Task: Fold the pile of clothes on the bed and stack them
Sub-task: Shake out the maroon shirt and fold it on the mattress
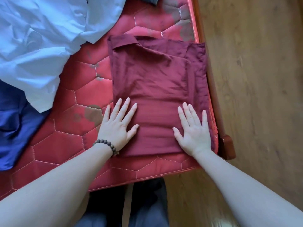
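Bed [65, 145]: red quilted mattress with hexagon stitching and dark blotches, wooden frame [227, 145] along its right edge, wood floor [255, 79] beyond

Light blue garment [37, 43]: large, crumpled, unfolded, spread over the far left part of the bed; one flap reaches toward the bed's middle and ends just beside the maroon shirt's collar

Maroon shirt [155, 76]: folded into a rough rectangle, lying flat at the near right corner of the bed, collar at the far end, right side running along the bed's right edge and slightly overhanging the frame. Creased in the upper half, smoother near the hands

Dark blue garment [14, 125]: bunched at the left edge of the bed, partly under the light blue one

Dark item [151, 0]: at the far edge of the bed, cut off, kind unclear

Left hand [117, 123]: grip wide, fingers straight and spread, palm down, pressing on the near left edge of the maroon shirt, little finger side over the mattress. Beaded bracelet [106, 145] on the wrist

Right hand [193, 130]: grip wide, fingers straight, palm flat on the near right part of the shirt

Both hands well apart, with smooth cloth between them
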Tool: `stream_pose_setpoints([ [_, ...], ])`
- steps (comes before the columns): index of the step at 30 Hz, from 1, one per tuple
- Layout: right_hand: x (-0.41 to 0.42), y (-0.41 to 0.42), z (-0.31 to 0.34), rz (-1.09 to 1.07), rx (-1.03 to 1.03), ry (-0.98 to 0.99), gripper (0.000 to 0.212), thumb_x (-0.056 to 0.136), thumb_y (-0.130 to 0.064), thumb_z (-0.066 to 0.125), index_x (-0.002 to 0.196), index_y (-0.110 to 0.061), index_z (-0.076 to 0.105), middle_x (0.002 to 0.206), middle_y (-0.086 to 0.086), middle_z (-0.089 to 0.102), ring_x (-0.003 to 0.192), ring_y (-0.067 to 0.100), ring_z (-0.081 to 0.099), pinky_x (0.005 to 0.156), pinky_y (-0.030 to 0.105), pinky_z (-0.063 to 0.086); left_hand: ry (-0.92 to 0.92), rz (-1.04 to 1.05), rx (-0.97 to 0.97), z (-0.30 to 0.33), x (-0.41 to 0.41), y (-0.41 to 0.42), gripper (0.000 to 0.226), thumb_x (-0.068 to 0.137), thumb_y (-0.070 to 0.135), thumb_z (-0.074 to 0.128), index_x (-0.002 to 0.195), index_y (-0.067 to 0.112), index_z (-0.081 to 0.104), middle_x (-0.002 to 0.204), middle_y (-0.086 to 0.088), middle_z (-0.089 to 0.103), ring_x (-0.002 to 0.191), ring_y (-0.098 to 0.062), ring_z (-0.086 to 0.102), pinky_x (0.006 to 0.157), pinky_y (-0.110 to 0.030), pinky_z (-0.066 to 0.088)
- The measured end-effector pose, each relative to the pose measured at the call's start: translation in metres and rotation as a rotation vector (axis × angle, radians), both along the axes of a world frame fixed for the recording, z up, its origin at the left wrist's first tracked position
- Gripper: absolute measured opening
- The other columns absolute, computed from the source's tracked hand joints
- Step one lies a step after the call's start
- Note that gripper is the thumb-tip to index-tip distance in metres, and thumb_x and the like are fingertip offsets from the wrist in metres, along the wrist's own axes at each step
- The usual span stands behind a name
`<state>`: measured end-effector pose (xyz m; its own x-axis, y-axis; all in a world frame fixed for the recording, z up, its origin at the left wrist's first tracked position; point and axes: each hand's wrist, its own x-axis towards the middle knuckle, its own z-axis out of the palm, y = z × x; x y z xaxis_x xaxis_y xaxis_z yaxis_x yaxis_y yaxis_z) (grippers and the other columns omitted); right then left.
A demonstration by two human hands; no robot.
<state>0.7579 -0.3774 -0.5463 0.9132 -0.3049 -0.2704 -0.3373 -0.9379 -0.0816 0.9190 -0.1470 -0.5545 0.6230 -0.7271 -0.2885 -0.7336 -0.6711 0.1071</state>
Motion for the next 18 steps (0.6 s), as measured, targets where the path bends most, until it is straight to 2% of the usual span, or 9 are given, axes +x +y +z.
stream_pose_setpoints([
  [3,-0.031,-0.022,0.007,-0.040,0.005,0.064,0.066,0.096,-0.050,0.030,0.153,-0.019,0.022,0.161,0.001,0.017,0.148,0.020,0.014,0.117,0.058,0.012,0.004,-0.021,0.021,0.000,0.006,0.007,0.070,0.092,0.061,0.024,0.154,0.030,0.013,0.161,0.004,0.008,0.149,-0.020,0.007,0.119,-0.048,0.008],
  [6,-0.043,-0.043,0.018,0.045,0.085,0.041,0.060,0.100,-0.046,0.024,0.153,-0.020,0.021,0.161,0.000,0.016,0.149,0.019,0.012,0.116,0.059,0.014,0.017,-0.095,-0.020,0.004,0.016,0.011,0.064,0.095,0.054,0.025,0.153,0.027,0.019,0.161,0.001,0.013,0.149,-0.023,0.006,0.118,-0.051,0.007],
  [8,-0.042,-0.065,0.026,0.051,0.075,-0.049,0.056,0.098,-0.032,0.033,0.151,-0.018,0.025,0.159,0.002,0.021,0.147,0.021,0.018,0.116,0.058,0.016,-0.030,-0.135,-0.073,0.009,0.032,0.018,0.058,0.095,0.038,0.032,0.151,0.022,0.028,0.160,-0.003,0.020,0.149,-0.026,0.009,0.118,-0.053,0.008],
  [10,-0.033,-0.087,0.031,0.021,0.020,-0.090,0.058,0.093,-0.019,0.036,0.150,-0.018,0.027,0.157,0.006,0.027,0.146,0.026,0.024,0.115,0.058,0.018,-0.102,-0.125,-0.102,0.010,0.052,0.024,0.063,0.087,0.018,0.035,0.150,0.019,0.029,0.159,-0.004,0.021,0.149,-0.025,0.003,0.119,-0.051,0.002],
  [12,-0.019,-0.102,0.031,0.058,-0.019,-0.090,0.057,0.094,-0.019,0.034,0.150,-0.021,0.026,0.156,0.009,0.029,0.144,0.029,0.027,0.115,0.059,0.017,-0.156,-0.154,-0.108,0.012,0.066,0.024,0.071,0.081,0.008,0.035,0.151,0.019,0.026,0.160,-0.004,0.018,0.149,-0.024,-0.005,0.119,-0.049,-0.003],
  [15,0.002,-0.106,0.027,0.268,-0.044,-0.045,0.067,0.088,-0.009,0.038,0.152,-0.027,0.025,0.159,0.006,0.022,0.147,0.027,0.021,0.117,0.057,0.011,-0.180,-0.367,-0.116,0.012,0.072,0.016,0.075,0.078,0.003,0.031,0.151,0.018,0.028,0.159,-0.006,0.019,0.149,-0.024,-0.005,0.119,-0.050,0.001],
  [18,0.014,-0.103,0.029,0.497,-0.082,0.047,0.078,0.081,-0.002,0.030,0.153,-0.031,0.022,0.161,0.002,0.013,0.148,0.024,0.014,0.118,0.054,0.008,-0.144,-0.637,-0.123,0.012,0.076,0.005,0.083,0.069,-0.001,0.026,0.151,0.017,0.028,0.159,-0.006,0.019,0.149,-0.024,-0.002,0.120,-0.047,0.004],
])
